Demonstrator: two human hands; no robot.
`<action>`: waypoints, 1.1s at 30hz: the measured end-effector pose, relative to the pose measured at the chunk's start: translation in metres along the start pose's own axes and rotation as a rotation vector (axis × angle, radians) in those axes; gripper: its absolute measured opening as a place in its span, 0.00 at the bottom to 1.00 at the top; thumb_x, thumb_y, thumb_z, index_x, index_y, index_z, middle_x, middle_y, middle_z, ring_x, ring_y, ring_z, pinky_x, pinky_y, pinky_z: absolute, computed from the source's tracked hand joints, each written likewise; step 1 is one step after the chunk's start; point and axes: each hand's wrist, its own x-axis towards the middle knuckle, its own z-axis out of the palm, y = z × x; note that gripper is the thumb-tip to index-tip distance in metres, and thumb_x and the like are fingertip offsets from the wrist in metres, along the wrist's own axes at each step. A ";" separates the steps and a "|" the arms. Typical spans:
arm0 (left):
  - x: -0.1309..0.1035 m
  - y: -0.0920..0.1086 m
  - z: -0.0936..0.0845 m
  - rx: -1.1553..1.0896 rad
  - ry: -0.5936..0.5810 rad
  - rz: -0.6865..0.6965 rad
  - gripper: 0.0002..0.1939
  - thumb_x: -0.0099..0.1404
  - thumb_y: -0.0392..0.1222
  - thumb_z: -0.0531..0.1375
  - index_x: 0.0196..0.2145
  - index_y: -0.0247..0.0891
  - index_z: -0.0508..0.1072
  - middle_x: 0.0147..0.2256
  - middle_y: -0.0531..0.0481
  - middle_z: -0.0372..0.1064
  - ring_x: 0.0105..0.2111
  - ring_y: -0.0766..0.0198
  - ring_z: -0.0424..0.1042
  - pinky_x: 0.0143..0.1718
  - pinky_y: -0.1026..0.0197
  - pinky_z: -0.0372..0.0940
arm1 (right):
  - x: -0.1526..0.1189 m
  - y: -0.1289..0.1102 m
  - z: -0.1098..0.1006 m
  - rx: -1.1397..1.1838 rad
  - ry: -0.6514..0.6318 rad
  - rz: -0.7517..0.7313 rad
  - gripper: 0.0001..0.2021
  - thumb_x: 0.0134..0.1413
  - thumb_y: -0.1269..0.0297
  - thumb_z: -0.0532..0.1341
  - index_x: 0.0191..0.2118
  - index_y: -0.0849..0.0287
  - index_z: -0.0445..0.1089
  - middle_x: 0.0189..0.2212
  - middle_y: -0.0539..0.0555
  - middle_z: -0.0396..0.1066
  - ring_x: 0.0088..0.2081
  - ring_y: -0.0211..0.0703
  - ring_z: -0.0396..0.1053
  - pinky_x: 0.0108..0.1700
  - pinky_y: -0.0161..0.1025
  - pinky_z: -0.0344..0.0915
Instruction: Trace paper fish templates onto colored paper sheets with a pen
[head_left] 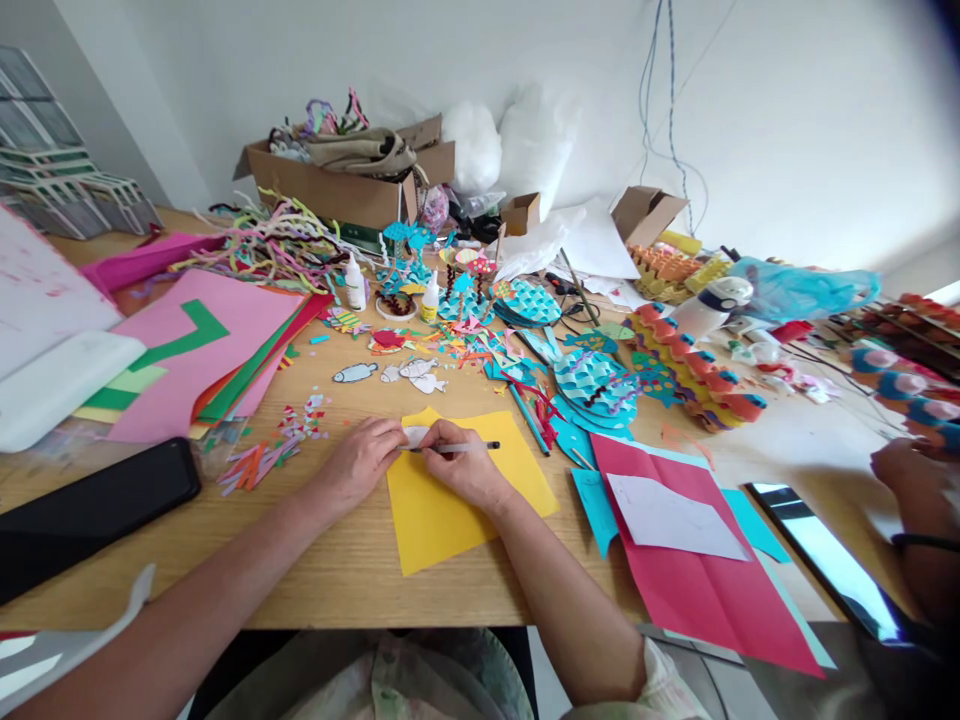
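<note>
In the head view, a sheet of yellow paper (450, 525) lies on the table before me. Near its upper left part is a small white paper cutout (414, 435), partly hidden by my fingers. My left hand (367, 455) has its fingers together and pinned on the cutout's left end. A pen (480, 446) with a dark end is gripped in my right hand (465, 468), its tip down at the cutout's edge. Just beyond, several fish-shaped paper cutouts (355, 373) rest on the table, with paper scraps (480, 345) around them.
Coloured paper sheets (191, 350) and a black phone (97, 515) lie left. Glue bottles (355, 283) stand behind the scraps. To the right are red paper (675, 590), a second phone (829, 560) and another person's hand (904, 475). A cardboard box (330, 190) stands behind.
</note>
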 end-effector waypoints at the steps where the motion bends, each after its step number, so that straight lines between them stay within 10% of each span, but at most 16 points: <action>1: 0.000 0.000 0.000 0.000 -0.007 -0.005 0.09 0.59 0.27 0.55 0.35 0.36 0.70 0.36 0.47 0.69 0.39 0.60 0.67 0.41 0.57 0.64 | 0.000 0.000 0.000 0.002 0.010 0.005 0.02 0.41 0.69 0.54 0.24 0.59 0.63 0.16 0.43 0.56 0.18 0.30 0.51 0.21 0.29 0.49; 33: -0.001 0.006 0.002 -0.005 -0.015 -0.046 0.07 0.59 0.29 0.55 0.34 0.37 0.68 0.37 0.47 0.67 0.40 0.59 0.65 0.42 0.55 0.64 | 0.000 -0.003 0.000 -0.102 -0.013 -0.014 0.02 0.42 0.72 0.55 0.25 0.59 0.63 0.17 0.43 0.58 0.19 0.30 0.53 0.22 0.28 0.52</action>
